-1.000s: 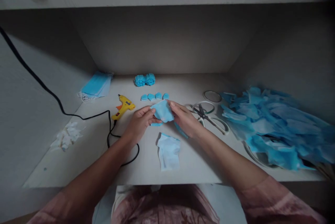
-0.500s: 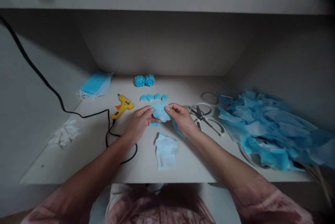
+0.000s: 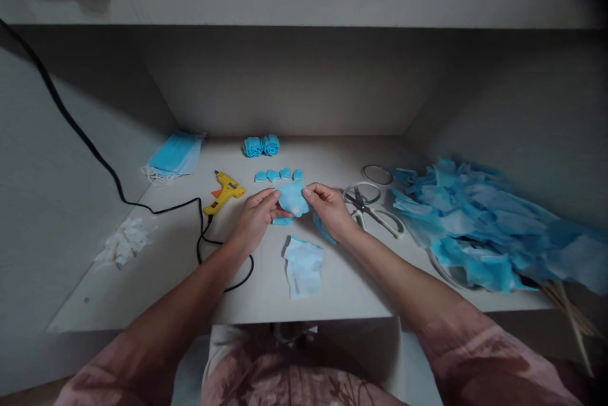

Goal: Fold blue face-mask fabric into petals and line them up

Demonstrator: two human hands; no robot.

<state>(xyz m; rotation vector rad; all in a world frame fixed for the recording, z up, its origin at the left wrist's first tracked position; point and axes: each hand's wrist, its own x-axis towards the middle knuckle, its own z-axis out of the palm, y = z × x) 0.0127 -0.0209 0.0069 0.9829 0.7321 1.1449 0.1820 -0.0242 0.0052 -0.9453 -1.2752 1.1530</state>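
Observation:
Between my two hands I hold a light blue piece of mask fabric (image 3: pixel 293 198) with a rounded outline, stretched out above the table. My left hand (image 3: pixel 256 216) pinches its left edge, and my right hand (image 3: pixel 330 208) pinches the right edge. Just beyond lie several small folded blue fabric pieces (image 3: pixel 285 173) in a row. Under my hands a blue scrap (image 3: pixel 282 221) shows in part, and another blue strip (image 3: pixel 324 229) is partly covered by my right hand. Closer to my body lies a flat pale blue cloth piece (image 3: pixel 304 268).
A yellow glue gun (image 3: pixel 225 194) with a black cord (image 3: pixel 161 211) lies left. Scissors (image 3: pixel 375 213) and a tape roll (image 3: pixel 361 194) are right, beside a large heap of blue fabric (image 3: pixel 484 216). Behind are two blue fabric roses (image 3: pixel 261 145) and stacked masks (image 3: pixel 175 154); white scraps (image 3: pixel 124 243) lie far left.
The fabric piece in my hands now looks flatter and more spread, its face turned slightly. Both hands keep their pinch. The whole view has shifted a little.

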